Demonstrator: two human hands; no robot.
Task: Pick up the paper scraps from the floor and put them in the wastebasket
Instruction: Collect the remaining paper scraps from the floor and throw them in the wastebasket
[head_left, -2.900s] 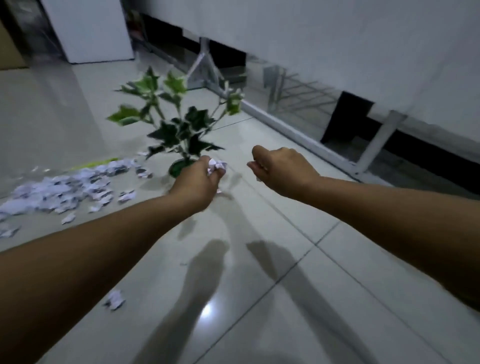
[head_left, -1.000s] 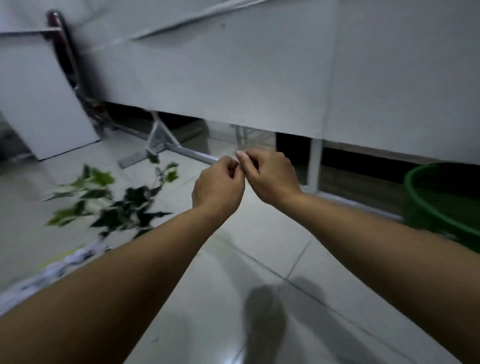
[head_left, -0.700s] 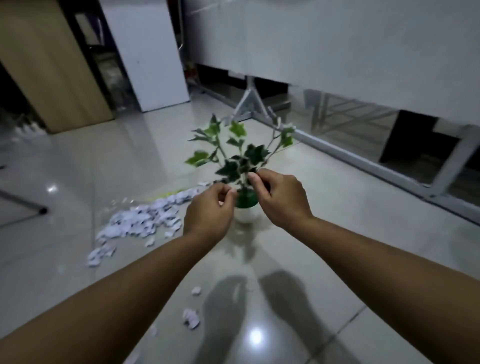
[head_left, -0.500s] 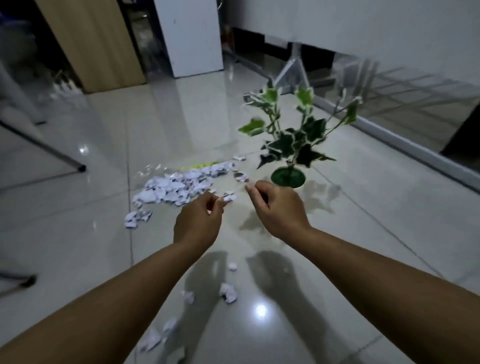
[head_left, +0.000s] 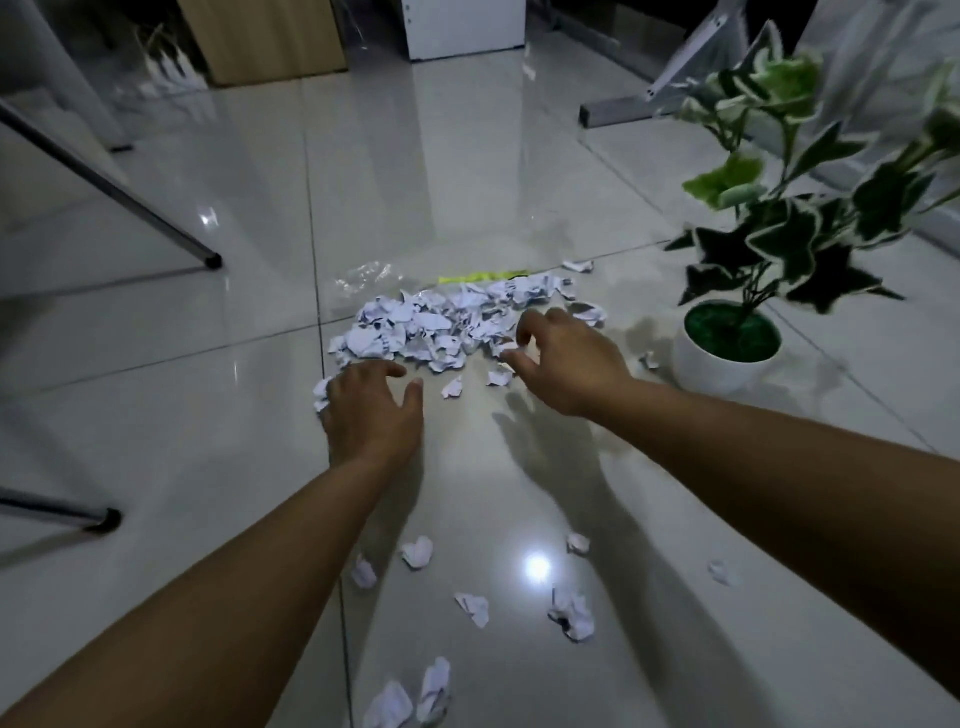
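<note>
Glossy pale tiled floor (head_left: 467, 156), dark grout lines crossing it, a bright light spot gleaming near the bottom. A big heap of paper scraps (head_left: 447, 322) sits mid-floor, a yellow-green strip (head_left: 483, 276) at its far edge and a crinkled clear wrapper (head_left: 363, 273) just beside it. Loose scraps (head_left: 571, 610) lie scattered nearer the camera. To the right stands a white plant pot (head_left: 722, 364). Left, two black-capped metal legs (head_left: 156, 226) rest on the tiles.

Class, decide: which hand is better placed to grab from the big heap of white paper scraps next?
Right. The right hand hangs open with fingertips at the heap of white paper scraps; the left hand sits at the near-left fringe.
</note>
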